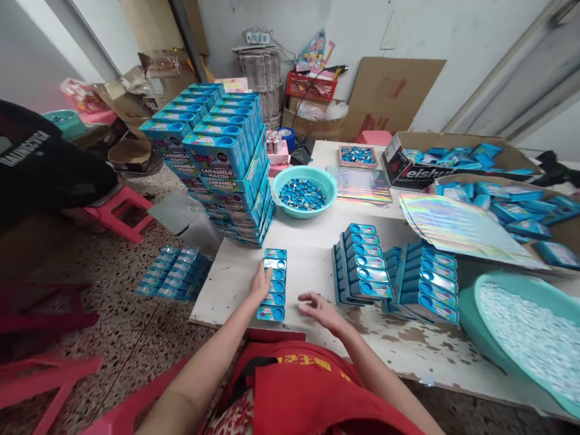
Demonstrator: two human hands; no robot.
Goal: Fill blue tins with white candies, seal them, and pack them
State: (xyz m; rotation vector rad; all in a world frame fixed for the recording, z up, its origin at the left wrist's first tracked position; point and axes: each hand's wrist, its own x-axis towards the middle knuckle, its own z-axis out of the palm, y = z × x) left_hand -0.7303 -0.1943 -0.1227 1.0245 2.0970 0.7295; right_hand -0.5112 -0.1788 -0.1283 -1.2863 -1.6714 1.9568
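Observation:
My left hand [260,284] lies along the left side of a short row of blue printed candy boxes [277,287], its thumb over their top and some fingers hidden. Each box in the row has a round recess at one end. A little to the right of that row, my right hand [321,311] hovers over the white table [308,266], fingers apart and holding nothing. Further right stand two tilted groups of the same blue boxes, one nearer [367,260] and one beyond it [430,281].
A tall stack of blue boxes [217,163] stands at the table's left corner. Behind is a teal basin [277,199] of blue pieces. At right are a larger teal basin [480,320] of small white pieces, holographic sheets [457,226] and cartons [396,163]. A person [49,169] sits left.

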